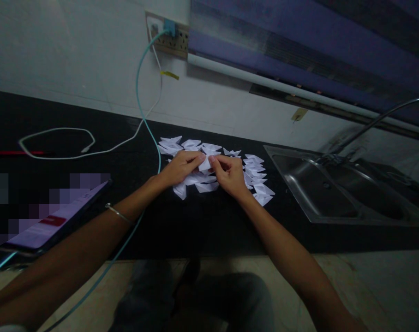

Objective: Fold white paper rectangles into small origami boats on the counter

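Observation:
Between my two hands is a small folded piece of white paper (pixel 206 165). My left hand (pixel 179 167) pinches its left side with thumb and finger. On the other side, my right hand (pixel 231 174) grips it between thumb and forefinger. Around and beneath the hands, several folded white paper boats (pixel 254 168) lie on the black countertop (pixel 202 230). Some sit behind the hands, and others are stacked close together to the right. My fingers and palms hide part of the pile.
A double steel sink (pixel 299 184) with a curved faucet (pixel 375 121) is at the right. On the left a lit tablet (pixel 57 221) stands tilted. A teal cable (pixel 137 83) runs from the wall socket (pixel 171 42) past my left forearm, and a white cable (pixel 116 148) loops across the counter.

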Demonstrator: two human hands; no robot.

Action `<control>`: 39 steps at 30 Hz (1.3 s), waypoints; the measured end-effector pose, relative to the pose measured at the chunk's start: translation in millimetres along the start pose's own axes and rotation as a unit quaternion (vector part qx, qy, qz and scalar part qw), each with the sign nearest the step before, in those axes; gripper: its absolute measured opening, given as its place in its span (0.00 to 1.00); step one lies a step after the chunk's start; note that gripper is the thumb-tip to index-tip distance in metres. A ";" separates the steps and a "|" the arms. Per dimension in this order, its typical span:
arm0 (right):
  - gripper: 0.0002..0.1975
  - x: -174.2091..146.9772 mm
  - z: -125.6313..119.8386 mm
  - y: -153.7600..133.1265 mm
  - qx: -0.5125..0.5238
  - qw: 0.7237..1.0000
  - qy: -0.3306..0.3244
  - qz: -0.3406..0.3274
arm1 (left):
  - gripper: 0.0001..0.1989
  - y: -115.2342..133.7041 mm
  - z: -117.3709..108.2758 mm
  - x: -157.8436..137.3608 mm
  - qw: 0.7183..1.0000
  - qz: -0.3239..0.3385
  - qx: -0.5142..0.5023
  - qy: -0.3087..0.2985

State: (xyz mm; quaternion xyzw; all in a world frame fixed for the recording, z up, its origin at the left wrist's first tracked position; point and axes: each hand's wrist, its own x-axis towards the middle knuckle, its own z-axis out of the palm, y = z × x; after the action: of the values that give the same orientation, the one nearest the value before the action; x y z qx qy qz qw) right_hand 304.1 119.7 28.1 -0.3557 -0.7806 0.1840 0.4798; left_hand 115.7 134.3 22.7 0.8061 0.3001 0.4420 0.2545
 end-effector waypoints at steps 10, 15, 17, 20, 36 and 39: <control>0.18 1.1 -0.1 -1.4 0.014 0.999 0.000 0.034 | 0.20 0.2 -0.8 0.8 0.999 0.022 0.040 0.001; 0.16 4.3 -1.6 5.3 0.064 0.994 -0.047 0.070 | 0.13 -2.0 -4.1 0.2 0.999 0.007 0.028 -0.022; 0.14 4.9 -2.5 6.5 0.084 0.993 -0.039 0.078 | 0.13 -1.0 -4.5 -0.1 1.000 -0.002 0.002 -0.028; 0.12 5.7 -3.3 7.0 0.111 0.990 -0.012 0.080 | 0.13 1.8 -4.4 0.6 1.000 -0.003 -0.026 -0.007; 0.10 2.7 4.3 3.9 0.154 0.983 0.077 0.066 | 0.12 6.7 2.2 5.1 0.996 -0.030 -0.067 0.057; 0.11 2.3 4.8 2.7 0.141 0.984 0.081 0.072 | 0.11 8.1 0.7 4.8 0.993 -0.049 -0.090 0.066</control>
State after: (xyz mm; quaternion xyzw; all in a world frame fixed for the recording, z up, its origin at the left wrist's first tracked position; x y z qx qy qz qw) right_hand 300.3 123.5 25.5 -0.3536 -0.6774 0.2974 0.5724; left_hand 120.4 132.0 30.5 0.7333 0.3146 0.5066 0.3265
